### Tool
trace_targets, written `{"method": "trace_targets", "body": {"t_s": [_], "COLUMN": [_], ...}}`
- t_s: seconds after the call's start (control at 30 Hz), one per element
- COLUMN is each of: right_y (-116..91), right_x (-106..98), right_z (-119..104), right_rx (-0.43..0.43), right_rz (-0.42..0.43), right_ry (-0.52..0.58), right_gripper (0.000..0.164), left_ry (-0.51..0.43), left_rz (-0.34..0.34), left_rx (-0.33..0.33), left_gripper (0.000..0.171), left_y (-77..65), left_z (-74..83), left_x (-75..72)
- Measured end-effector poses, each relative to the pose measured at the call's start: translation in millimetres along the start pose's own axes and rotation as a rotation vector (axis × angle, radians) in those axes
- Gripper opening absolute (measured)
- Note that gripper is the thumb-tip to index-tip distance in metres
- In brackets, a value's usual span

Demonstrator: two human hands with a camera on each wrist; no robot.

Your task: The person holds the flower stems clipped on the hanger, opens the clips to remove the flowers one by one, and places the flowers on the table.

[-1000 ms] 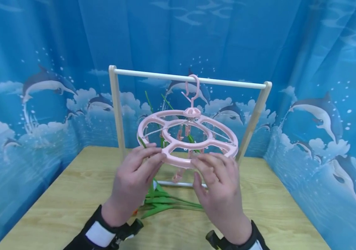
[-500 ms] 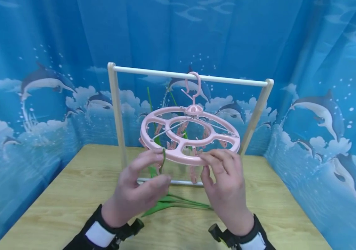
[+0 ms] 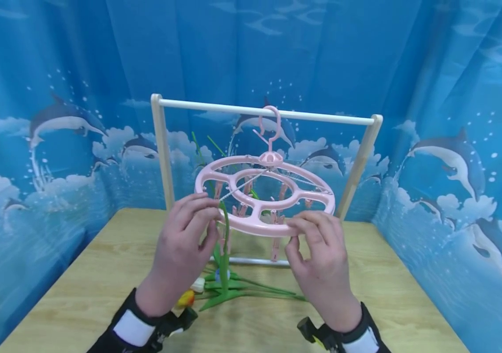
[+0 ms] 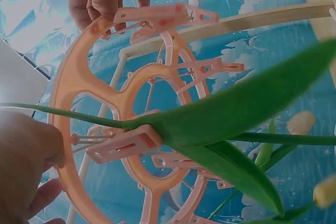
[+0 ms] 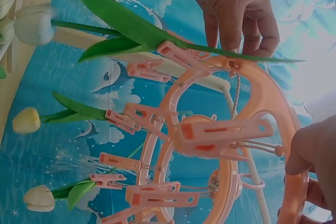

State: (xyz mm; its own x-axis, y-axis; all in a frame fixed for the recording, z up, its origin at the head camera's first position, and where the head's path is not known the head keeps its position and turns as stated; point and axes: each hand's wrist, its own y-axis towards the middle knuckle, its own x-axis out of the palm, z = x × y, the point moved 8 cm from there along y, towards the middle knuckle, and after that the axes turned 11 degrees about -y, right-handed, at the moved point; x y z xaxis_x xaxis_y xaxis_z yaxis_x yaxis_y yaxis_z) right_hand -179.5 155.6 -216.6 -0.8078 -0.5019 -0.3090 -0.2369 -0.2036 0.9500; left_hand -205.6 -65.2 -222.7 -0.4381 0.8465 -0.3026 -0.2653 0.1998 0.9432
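Observation:
A pink round clip hanger (image 3: 251,225) hangs by its hook from a rack's top rail. My left hand (image 3: 185,247) pinches the near-left part of its rim between thumb and fingers. On the near-right part, my right hand (image 3: 323,257) pinches the rim as well. Close beside my left fingers, a pale blue tulip (image 5: 34,23) hangs head down, its green stem held in a pink clothespin (image 4: 126,145). A yellow tulip (image 5: 26,120) and a white tulip (image 5: 39,198) hang from other clothespins farther round. An unloaded clothespin (image 5: 220,135) dangles near my right hand.
The rack (image 3: 361,166) has wooden side posts, a white top rail (image 3: 215,105) and a low rail near the table. Several loose tulips (image 3: 251,287) lie on the wooden table (image 3: 388,294) below the hanger. Blue dolphin-print curtains (image 3: 467,171) enclose the back and sides.
My left hand came off the rim and grips it again, farther left. The hanger has turned, bringing the tulip's stem rightward along the front. My right hand shifted slightly right on the rim.

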Motion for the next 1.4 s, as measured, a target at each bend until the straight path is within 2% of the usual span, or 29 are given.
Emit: {"method": "trace_targets", "body": {"t_s": [0.27,0.53,0.77,0.9,1.17,1.4], "right_y": [0,2,-1,-1,0,-2], "right_x": [2,-6,-3,0,4,8], "right_z": [-4,-23,-20,-16,-7,-2], "right_rx": [-0.023,-0.091,-0.076,-0.068,-0.063,-0.038], "right_rz": [-0.007,0.082,0.083,0.081,0.066,0.027], "right_ry": [-0.023,-0.071,-0.071,-0.071,-0.062,-0.079], "right_gripper": [0.026,0.029,0.024,0.023,0.022,0.025], "left_ry": [-0.004,0.011,0.021,0.013,0.043,0.049], "left_rz": [0.019,0.014,0.029,0.042,0.041,0.048], "left_rx": [0.087,0.149,0.205,0.181,0.066,0.081], "left_gripper": [0.023,0.029,0.027,0.023,0.018,0.017], "left_y": [0.1,-0.8,-1.6,-0.9,0.5,-1.1], "left_z": [10.5,25.1,36.3,30.4,3.5,4.3], "left_x": [-0.3,3.9,6.3,4.7,1.6,0.9]}}
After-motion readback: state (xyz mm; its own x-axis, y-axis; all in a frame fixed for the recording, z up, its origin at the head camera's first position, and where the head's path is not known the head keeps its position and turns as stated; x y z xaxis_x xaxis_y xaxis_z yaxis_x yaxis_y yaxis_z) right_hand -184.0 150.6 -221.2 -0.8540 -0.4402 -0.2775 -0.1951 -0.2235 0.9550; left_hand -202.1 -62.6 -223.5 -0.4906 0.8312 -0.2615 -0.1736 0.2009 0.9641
